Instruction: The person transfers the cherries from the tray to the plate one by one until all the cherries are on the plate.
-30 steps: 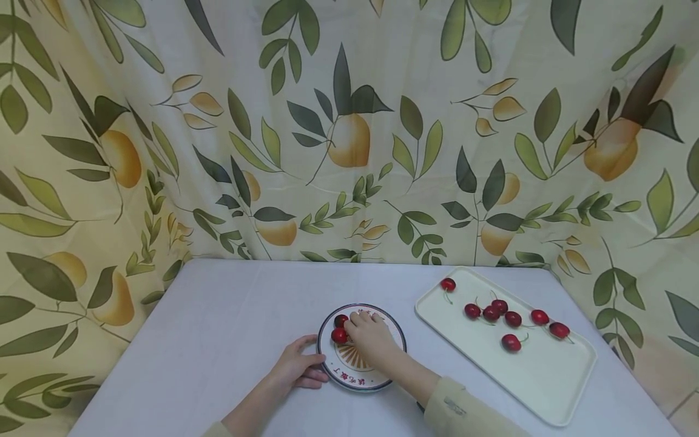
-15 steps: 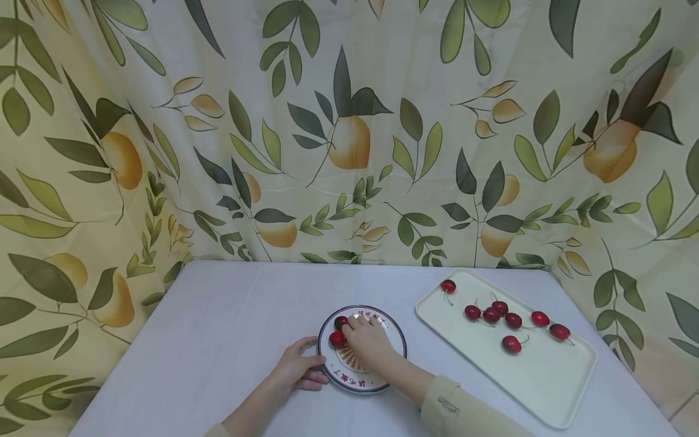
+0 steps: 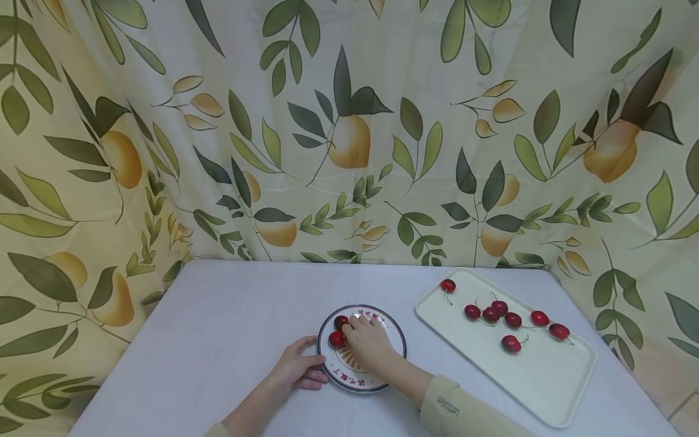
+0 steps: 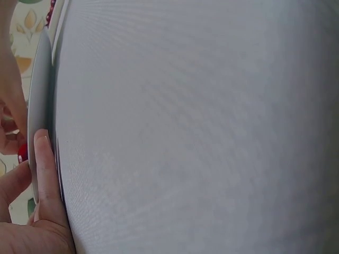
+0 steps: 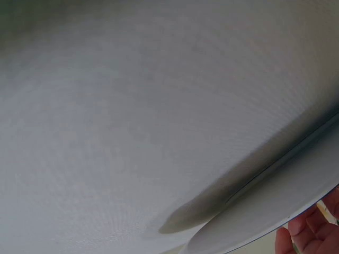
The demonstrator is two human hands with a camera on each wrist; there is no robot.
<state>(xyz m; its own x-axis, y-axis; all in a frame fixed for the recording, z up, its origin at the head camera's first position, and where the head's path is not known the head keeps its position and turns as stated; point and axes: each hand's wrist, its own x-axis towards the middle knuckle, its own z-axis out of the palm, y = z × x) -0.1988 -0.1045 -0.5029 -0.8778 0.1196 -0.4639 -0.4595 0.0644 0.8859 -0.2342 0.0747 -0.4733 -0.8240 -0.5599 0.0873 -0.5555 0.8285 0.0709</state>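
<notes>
In the head view, a round white plate (image 3: pixel 361 381) with a dark rim and red characters lies on the table. My left hand (image 3: pixel 299 365) grips its left edge; the left wrist view shows one finger (image 4: pixel 47 180) under the plate and another above it. My right hand (image 3: pixel 372 347) is over the plate with fingers curled, its fingertips on a red cherry (image 3: pixel 337 339). Its thumb is hidden in the head view. A darker cherry (image 3: pixel 341 321) sits just behind that one. The right wrist view shows the plate's underside (image 5: pixel 265 211) and some curled fingers (image 5: pixel 307 233).
A cream rectangular tray (image 3: pixel 546 382) stands at the right, slanting toward the front. Several stemmed cherries (image 3: pixel 511 344) lie on it, mostly in its far half. White cloth covers the table (image 3: pixel 246 315); a fruit-patterned curtain (image 3: pixel 349 212) hangs behind.
My right hand has shifted slightly down and its fingers have drawn closer in at the cherries. The nearer cherry has moved slightly left. My left hand stays at the plate's edge.
</notes>
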